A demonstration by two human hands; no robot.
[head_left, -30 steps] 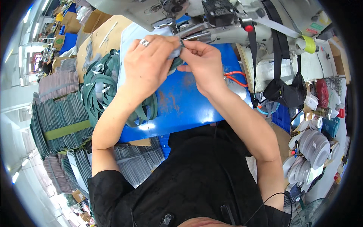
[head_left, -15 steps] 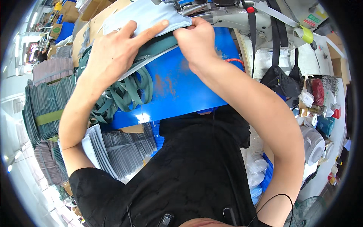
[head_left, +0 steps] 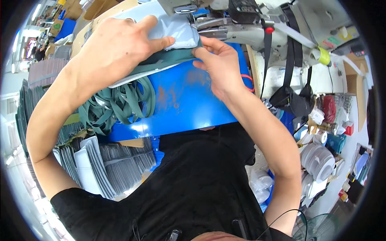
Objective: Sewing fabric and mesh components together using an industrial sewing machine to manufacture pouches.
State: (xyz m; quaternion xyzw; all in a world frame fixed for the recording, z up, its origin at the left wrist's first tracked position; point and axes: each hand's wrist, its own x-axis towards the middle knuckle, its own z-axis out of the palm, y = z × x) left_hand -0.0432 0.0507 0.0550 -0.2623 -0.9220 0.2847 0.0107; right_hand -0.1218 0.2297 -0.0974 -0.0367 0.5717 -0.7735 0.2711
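**Two hands on pale blue fabric right at the sewing machine**

So the person's got a light blue, smooth, flat fabric piece (head_left: 183,34) at the upper middle of the frame, lying over a dark green fabric band (head_left: 169,56), right by the metal parts of a pale grey sewing machine (head_left: 245,34).

The left hand (head_left: 114,48), ring on one finger, lies across the fabric at upper left of centre. Its thumb and index are spread apart, thumb tip resting on the blue. The other fingers are mostly hidden, so can't tell if they've got hold of anything. The right hand (head_left: 221,62), just right of that, has thumb and index closed in a pinch on the green band's end, near the blue corner.

Below the hands there's a shiny blue tabletop (head_left: 181,108) with brownish worn patches, plus a tangle of dark green straps (head_left: 124,100) left of centre. A red curved handle (head_left: 250,82) pokes out by the right wrist.

Labels: there's a small green-and-red sticker (head_left: 332,41) at upper right, next to a yellow-green roll (head_left: 324,56). Its print is tiny and blurry.
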